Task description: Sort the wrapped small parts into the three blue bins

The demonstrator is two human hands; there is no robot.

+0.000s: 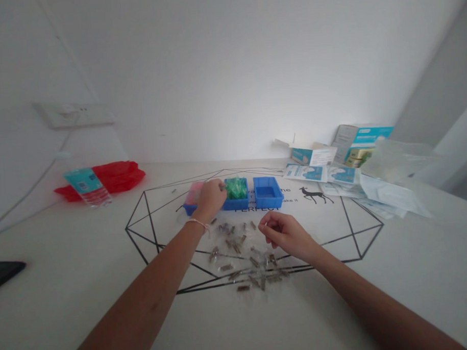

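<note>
My left hand point(210, 197) is closed at the left edge of the middle blue bin point(235, 204), which is full of crinkly green pieces point(236, 186). A small dark bit shows at its fingertips, too small to name. Partly hidden behind that hand is the left blue bin point(190, 209) with pink contents point(196, 187). The right blue bin point(268, 200) has nothing visible inside. Lower down, my right hand point(284, 231) hovers with thumb and fingers pinched; what it grips, if anything, is hidden. Several small metallic pieces point(236, 246), some with clear plastic around them, lie scattered between my forearms.
A red plastic bag point(120, 175) and a clear teal-labelled packet point(86, 185) lie at the left. Opened cartons point(319, 155) and flat packets point(306, 172) crowd the back right. A dark object point(6, 274) sits at the far left edge, and a wall stands behind.
</note>
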